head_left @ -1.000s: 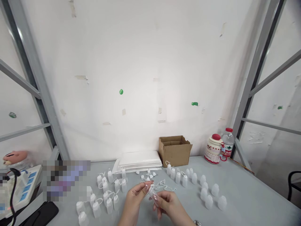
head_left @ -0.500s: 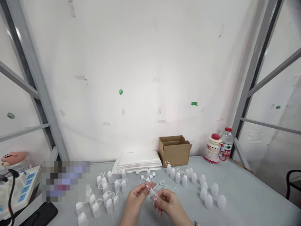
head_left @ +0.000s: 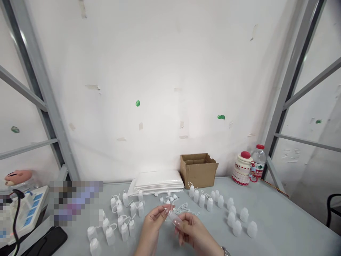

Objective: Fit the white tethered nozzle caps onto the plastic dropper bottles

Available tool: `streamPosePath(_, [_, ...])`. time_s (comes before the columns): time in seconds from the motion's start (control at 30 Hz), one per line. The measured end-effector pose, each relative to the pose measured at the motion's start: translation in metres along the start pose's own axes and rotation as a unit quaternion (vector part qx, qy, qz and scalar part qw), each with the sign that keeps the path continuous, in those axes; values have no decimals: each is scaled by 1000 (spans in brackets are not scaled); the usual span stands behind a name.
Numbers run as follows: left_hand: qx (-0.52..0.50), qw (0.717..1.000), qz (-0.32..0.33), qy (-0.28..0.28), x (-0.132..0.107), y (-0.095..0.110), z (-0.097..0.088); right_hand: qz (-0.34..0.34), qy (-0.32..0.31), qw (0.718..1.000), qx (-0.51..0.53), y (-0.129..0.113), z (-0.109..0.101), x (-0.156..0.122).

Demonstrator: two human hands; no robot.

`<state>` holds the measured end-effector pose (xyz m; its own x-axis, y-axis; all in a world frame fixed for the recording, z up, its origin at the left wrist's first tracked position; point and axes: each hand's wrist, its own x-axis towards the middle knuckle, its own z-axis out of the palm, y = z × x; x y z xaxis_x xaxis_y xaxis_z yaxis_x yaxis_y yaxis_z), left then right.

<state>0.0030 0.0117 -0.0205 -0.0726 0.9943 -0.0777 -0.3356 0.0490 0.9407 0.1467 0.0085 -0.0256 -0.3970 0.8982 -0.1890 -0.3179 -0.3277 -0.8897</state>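
Both hands meet over the table (head_left: 277, 217) around one small translucent bottle (head_left: 175, 217), held tilted with its upper end toward about 11 o'clock. The right hand (head_left: 193, 231) grips the body between thumb and fingers from the 4 o'clock side, presumably because that is the part that gives the firmest purchase. The left hand (head_left: 157, 221), coming in from 8 o'clock, is closed in a pinch at the upper end; whether it has the neck itself or a strap there, I cannot tell. Splitting the hold this way seems to let one hand steady while the other works finely.

Around the held bottle, things look sorted for short reaches. Loose white straps (head_left: 184, 206) lie just beside it at 2 o'clock, and small white caps (head_left: 174, 196) sit near 12 o'clock. Plain bottles (head_left: 231, 217) stand apart at 3 o'clock, while bottles on the left (head_left: 124, 233), many wearing looped straps (a couple show none that I can make out), gather at 9 to 10 o'clock, likely to keep the kinds from mixing. The cardboard box (head_left: 198, 177) stands back at 1 o'clock, probably to leave elbow room.
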Motion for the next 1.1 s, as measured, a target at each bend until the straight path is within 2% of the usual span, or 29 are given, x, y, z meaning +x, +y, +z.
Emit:
streamPosePath(0.1, [-4, 1000, 1, -14, -2, 3, 2, 62, -19, 998, 13, 0, 1, 1])
streamPosePath(0.17, [-3, 1000, 0, -13, -3, 4, 2, 80, -14, 997, 2, 2, 1, 2])
streamPosePath(0.37, [31, 999, 12, 26, -2, 7, 0, -25, 29, 998, -57, 8, 0, 7])
streamPosePath(0.5, [70, 997, 25, 34, -3, 10, 0, 15, 15, 998, -51, 7, 1, 5])
streamPosePath(0.57, [66, 997, 28, 35, -3, 10, 1, 47, 7, 998, -47, 8, 2, 5])
streamPosePath(0.63, [51, 998, 23, 36, -3, 9, 1, 52, 10, 997, -53, 10, 2, 7])
streamPosePath(0.8, [53, 998, 2, 40, -3, 6, 1, -63, 57, 990, -115, 15, -2, 13])
streamPosePath(0.9, [66, 997, -4, 36, -4, 8, 2, -89, 78, 983, -138, 16, -4, 13])
streamPosePath(1.1, [36, 999, -14, 2, -5, 15, 1, -18, 14, 992, -123, 14, 0, 10])
